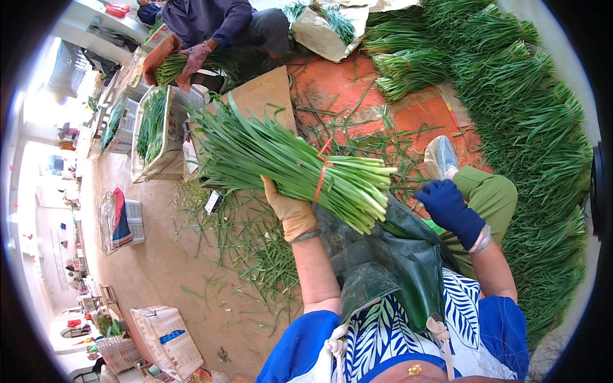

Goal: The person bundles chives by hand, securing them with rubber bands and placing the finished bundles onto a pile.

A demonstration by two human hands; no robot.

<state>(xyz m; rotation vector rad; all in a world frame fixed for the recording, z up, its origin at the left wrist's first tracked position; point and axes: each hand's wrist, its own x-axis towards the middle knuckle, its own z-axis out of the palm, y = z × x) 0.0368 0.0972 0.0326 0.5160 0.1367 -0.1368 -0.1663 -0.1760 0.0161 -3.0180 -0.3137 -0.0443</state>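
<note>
The bunch (271,153) of long green leaves is held up in front of the person, leaf tips to the left, pale stem ends to the right, with a red tie (324,172) around its stem half. From below the bunch the left forearm comes nearly straight up, and the left hand (288,210), in a tan glove, grasps its lower edge, most of the fingers hidden beneath the leaves. To the right of the bunch's stem ends, apart from them, is the right hand (451,210) in a navy glove, its forearm slanting up and leftward; its fingers are bent inward, and with the palm hidden I cannot tell whether it is closed on anything. Below the bunch hangs a dark apron (389,255); below and left of it, loose trimmings (271,255) litter the floor. Beyond the bunch are a brown board (268,96) and a red mat (345,86); far to its right, greens stand in a long stack (530,134). Left of its leaf tips is a white basket (177,137) of greens, and above that a co-worker (211,29) with gloved hands on more greens. Below the basket, left of the bunch, a small white card (213,202) lies on the floor, any print on it too small to read.
</note>
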